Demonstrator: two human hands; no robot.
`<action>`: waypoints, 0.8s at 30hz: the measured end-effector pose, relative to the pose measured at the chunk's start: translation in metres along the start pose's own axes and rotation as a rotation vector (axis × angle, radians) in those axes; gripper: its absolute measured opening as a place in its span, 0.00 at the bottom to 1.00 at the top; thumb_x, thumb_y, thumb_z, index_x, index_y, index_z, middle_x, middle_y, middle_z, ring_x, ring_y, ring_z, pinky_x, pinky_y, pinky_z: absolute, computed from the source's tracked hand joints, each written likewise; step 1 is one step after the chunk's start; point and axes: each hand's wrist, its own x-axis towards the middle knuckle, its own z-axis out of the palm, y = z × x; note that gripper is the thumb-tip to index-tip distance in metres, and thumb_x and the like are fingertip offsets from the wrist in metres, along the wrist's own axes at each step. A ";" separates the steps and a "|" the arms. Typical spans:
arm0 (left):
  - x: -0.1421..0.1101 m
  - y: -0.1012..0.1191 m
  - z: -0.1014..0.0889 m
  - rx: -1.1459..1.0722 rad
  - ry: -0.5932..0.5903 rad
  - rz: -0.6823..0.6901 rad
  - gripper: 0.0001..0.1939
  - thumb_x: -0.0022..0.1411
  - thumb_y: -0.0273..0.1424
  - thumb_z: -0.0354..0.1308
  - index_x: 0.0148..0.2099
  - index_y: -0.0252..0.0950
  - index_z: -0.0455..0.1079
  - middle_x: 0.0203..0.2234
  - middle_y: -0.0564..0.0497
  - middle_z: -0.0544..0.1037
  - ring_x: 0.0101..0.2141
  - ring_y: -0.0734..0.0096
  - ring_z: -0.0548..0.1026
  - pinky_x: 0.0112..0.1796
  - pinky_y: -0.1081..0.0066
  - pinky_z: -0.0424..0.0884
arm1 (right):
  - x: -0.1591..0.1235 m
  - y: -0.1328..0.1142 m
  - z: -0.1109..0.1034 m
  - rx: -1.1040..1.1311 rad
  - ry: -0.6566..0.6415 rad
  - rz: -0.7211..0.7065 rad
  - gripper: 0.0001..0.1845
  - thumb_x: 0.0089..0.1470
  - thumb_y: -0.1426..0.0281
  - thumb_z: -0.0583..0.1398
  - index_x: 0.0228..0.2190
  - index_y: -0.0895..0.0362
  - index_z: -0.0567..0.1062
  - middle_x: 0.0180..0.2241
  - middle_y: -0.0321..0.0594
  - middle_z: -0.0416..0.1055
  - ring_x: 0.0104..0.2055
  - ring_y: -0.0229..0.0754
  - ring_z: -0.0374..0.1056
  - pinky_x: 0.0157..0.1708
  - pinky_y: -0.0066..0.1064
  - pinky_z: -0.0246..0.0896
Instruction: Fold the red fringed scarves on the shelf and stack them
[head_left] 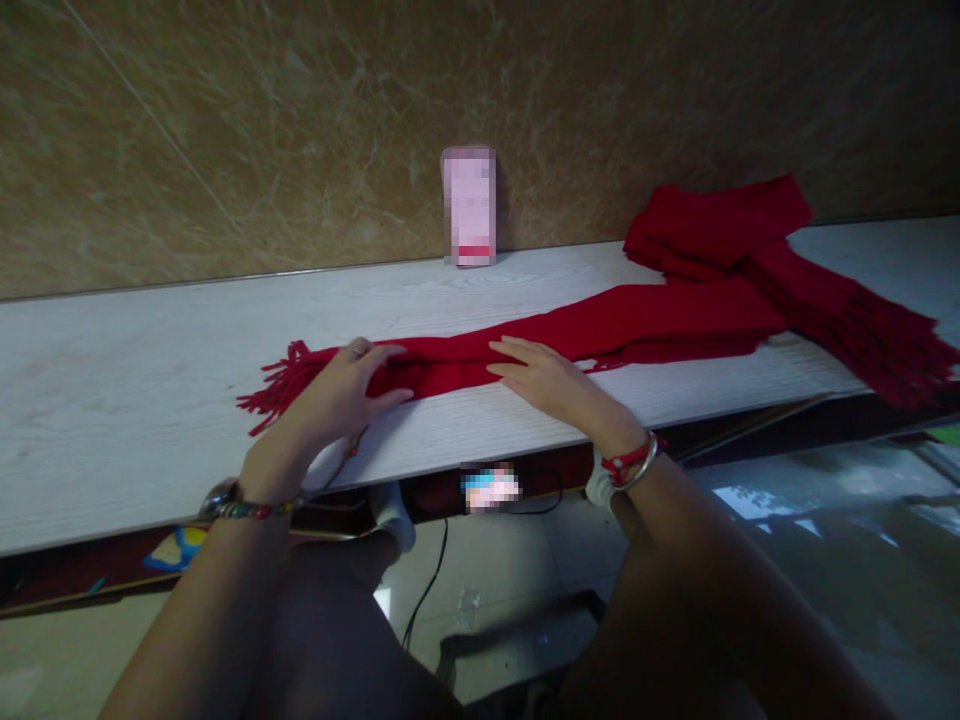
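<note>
A red fringed scarf [660, 320] lies stretched lengthwise on the white wood-grain table, folded into a long strip. Its fringe fans out at the left end. On that narrower left part rests my left hand [360, 385], thumb and fingers apart. My right hand [544, 375] lies flat on the strip's middle, fingers stretched out. A second red piece of fringed cloth [720, 230], bunched and folded, sits at the right; it meets the strip's right end, and I cannot tell whether the two are joined.
A pink phone-like object [470, 205], blurred out, leans upright against the brown marbled wall [300, 130]. The white table [112, 400] is narrow, its front edge close to my forearms. Below are a blurred bright screen [491, 488], a dark cable [427, 585] and my legs.
</note>
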 end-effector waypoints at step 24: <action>0.004 0.018 -0.004 0.268 0.056 -0.068 0.25 0.56 0.26 0.48 0.57 0.35 0.65 0.45 0.42 0.74 0.43 0.55 0.74 0.43 0.60 0.68 | 0.003 -0.008 -0.008 -0.002 -0.016 0.068 0.18 0.58 0.76 0.51 0.46 0.53 0.76 0.57 0.43 0.65 0.57 0.46 0.62 0.53 0.44 0.60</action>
